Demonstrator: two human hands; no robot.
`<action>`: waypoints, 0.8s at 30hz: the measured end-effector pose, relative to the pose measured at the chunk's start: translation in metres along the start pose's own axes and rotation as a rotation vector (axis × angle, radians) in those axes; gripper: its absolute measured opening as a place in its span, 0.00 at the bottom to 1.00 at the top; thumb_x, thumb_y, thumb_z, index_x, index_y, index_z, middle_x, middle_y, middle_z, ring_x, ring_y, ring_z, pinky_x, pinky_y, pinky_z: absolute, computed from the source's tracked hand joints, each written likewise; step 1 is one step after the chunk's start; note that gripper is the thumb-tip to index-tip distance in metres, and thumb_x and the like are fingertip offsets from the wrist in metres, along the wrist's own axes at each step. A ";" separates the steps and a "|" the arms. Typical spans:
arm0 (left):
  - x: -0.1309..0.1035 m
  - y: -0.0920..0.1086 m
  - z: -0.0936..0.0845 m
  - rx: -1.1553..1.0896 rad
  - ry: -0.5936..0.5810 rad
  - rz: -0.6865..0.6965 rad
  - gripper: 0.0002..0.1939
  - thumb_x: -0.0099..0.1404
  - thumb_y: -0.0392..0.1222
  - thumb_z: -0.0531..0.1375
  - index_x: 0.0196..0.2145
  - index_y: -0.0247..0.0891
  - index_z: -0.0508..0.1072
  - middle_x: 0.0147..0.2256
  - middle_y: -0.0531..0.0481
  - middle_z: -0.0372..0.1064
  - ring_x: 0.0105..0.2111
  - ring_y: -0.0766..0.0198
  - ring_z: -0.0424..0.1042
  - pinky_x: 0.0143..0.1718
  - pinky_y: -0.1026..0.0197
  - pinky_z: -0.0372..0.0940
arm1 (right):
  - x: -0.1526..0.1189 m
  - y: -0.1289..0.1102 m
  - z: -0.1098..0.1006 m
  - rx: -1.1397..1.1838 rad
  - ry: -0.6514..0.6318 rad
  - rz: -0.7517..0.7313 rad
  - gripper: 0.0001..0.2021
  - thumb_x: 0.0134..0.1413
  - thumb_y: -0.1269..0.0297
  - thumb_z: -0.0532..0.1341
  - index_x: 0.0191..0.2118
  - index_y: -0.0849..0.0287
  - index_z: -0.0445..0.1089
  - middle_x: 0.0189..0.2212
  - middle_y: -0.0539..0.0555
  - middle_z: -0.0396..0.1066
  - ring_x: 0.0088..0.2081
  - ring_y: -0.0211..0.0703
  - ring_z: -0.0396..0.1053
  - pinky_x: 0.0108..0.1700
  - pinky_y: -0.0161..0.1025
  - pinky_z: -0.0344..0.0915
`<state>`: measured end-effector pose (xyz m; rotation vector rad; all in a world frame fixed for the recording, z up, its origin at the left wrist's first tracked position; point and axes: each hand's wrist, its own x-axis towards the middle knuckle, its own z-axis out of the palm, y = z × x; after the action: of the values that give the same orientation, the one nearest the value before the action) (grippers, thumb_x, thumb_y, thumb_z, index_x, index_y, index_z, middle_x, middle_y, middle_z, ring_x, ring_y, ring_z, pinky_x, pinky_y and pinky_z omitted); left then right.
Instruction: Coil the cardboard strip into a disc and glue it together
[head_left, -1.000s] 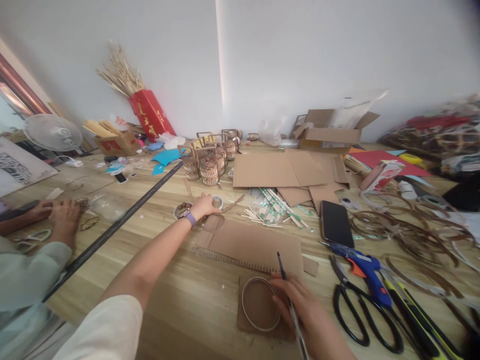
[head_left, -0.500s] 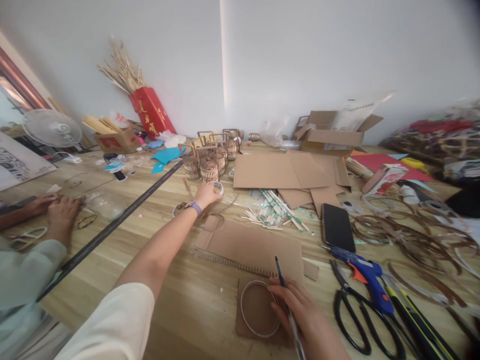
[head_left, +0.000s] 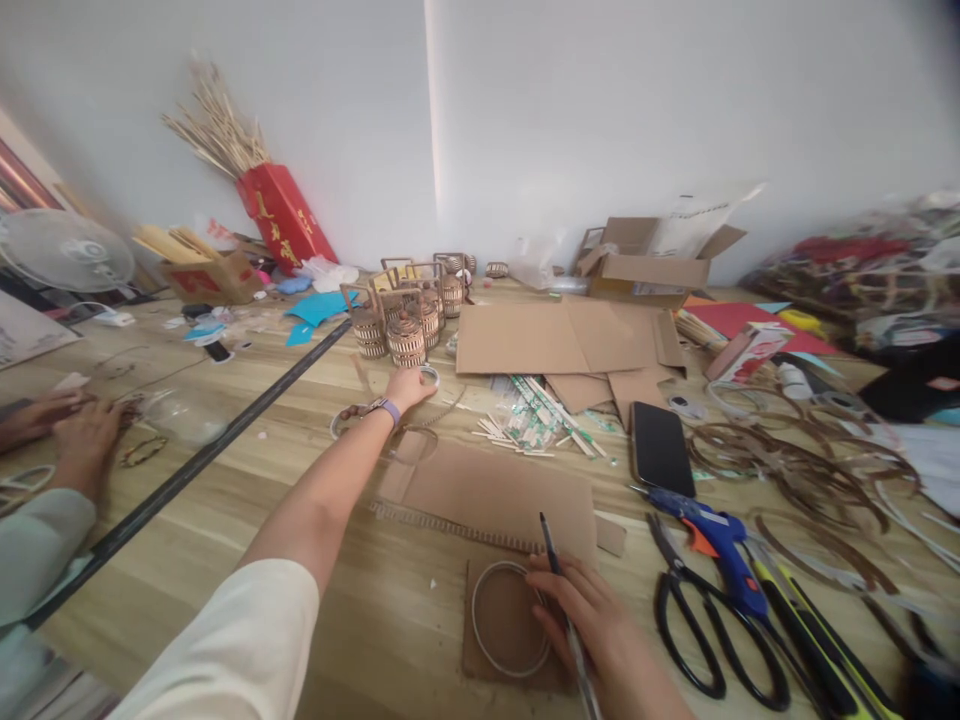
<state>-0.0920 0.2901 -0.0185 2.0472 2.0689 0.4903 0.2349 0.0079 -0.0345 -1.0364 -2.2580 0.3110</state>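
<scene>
My left hand (head_left: 407,388) reaches out in front of the small woven baskets (head_left: 407,340), its fingers closed on a pale ring (head_left: 430,378). At the lower right my right hand (head_left: 581,605) holds a dark pen (head_left: 550,545) between its fingers. Its fingertips rest at the right side of a thin pale hoop (head_left: 480,640), which lies on a small brown cardboard square (head_left: 474,672). Between my hands lies a larger cardboard piece (head_left: 495,490) with a ridged strip along its near edge.
Scissors (head_left: 682,575), a blue glue gun (head_left: 720,540) and a black phone (head_left: 661,450) lie at the right, beside brown curled strips (head_left: 795,460). Another person's hands (head_left: 86,435) are at the far left, beyond a black strip (head_left: 217,447).
The view has turned slightly right, so most things sit further left in it. Both hands keep hold of the ring and the pen.
</scene>
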 end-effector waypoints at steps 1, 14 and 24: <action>0.001 0.001 0.000 0.003 0.006 0.006 0.16 0.71 0.45 0.60 0.53 0.38 0.70 0.53 0.43 0.69 0.48 0.55 0.73 0.48 0.47 0.71 | 0.000 -0.001 -0.001 0.001 0.009 0.007 0.11 0.62 0.71 0.57 0.47 0.53 0.71 0.45 0.58 0.78 0.48 0.49 0.76 0.46 0.44 0.76; -0.087 -0.002 -0.033 -0.050 -0.013 0.249 0.13 0.69 0.50 0.60 0.43 0.40 0.76 0.46 0.45 0.74 0.50 0.51 0.70 0.55 0.49 0.63 | 0.003 -0.018 -0.018 0.091 -0.241 -0.072 0.04 0.57 0.69 0.63 0.38 0.55 0.69 0.42 0.56 0.77 0.53 0.53 0.70 0.52 0.50 0.69; -0.145 -0.014 -0.031 0.042 -0.032 0.393 0.07 0.66 0.36 0.61 0.31 0.41 0.78 0.36 0.44 0.75 0.47 0.50 0.69 0.54 0.47 0.60 | 0.010 -0.035 -0.021 0.131 -0.397 -0.081 0.10 0.57 0.75 0.55 0.35 0.53 0.69 0.32 0.51 0.73 0.44 0.48 0.69 0.52 0.48 0.65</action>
<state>-0.1122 0.1434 -0.0088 2.4791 1.6719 0.4703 0.2229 -0.0089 0.0019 -0.8709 -2.5799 0.6707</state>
